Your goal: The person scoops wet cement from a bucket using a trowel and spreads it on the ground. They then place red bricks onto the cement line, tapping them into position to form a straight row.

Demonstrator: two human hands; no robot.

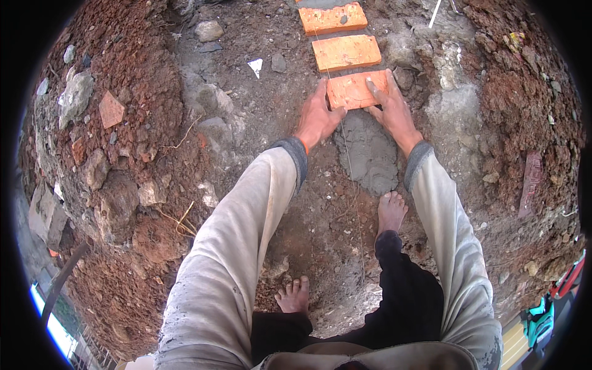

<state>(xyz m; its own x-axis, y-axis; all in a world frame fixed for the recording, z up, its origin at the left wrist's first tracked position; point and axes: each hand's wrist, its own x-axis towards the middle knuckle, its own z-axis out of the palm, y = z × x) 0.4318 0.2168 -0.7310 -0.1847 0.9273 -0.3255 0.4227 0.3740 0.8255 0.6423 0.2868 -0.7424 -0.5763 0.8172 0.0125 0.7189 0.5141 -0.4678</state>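
An orange brick (350, 92) is held between my two hands at the upper middle of the head view. My left hand (318, 115) grips its left end, with the thumb at the near edge. My right hand (394, 111) grips its right end, thumb resting on the top face. Just below the brick a bed of wet grey mortar (367, 154) spreads over the dirt, partly under it. A thin string (351, 179) runs lengthwise past the brick's left part and over the mortar. Two more bricks (345, 53) (333, 18) lie in a row beyond, with gaps between them.
Banks of reddish soil and rubble (132, 74) flank the strip on both sides. My bare feet (391, 213) stand near the mortar and lower middle. A broken brick piece (111, 109) lies at left, a dark rod (61, 277) lower left, teal and red items (538, 322) lower right.
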